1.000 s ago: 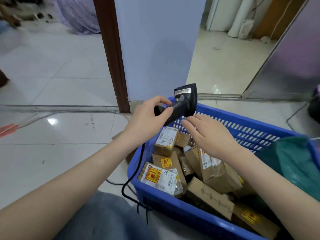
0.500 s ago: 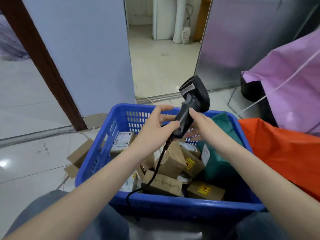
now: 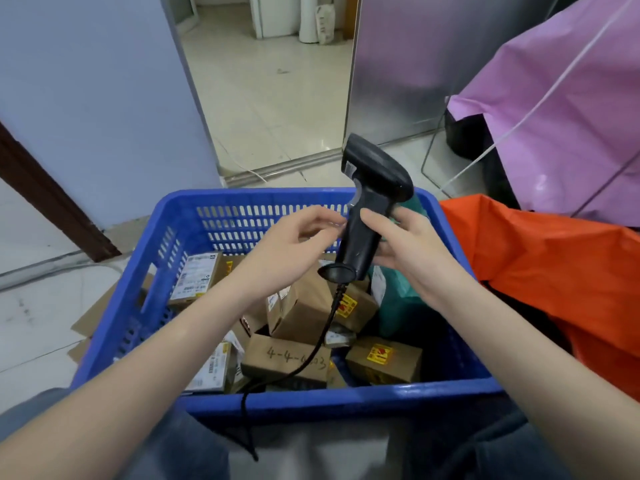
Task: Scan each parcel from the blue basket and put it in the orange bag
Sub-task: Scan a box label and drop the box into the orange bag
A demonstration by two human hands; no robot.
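right hand (image 3: 408,251) grips scanner (image 3: 370,216) upright (left hand (image 3: 291,251) beside).

A blue perforated plastic basket (image 3: 214,216) sits near centre, holding brown cardboard parcels (image 3: 304,306) with white and yellow labels, jumbled at angles. A crumpled orange plastic bag (image 3: 554,271) lies touching its right side.

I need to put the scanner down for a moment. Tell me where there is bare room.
Bare tiled floor lies left of the blue basket, beyond the flattened cardboard, and behind it toward the doorway. The basket is crowded with parcels; the orange bag blocks its right side.
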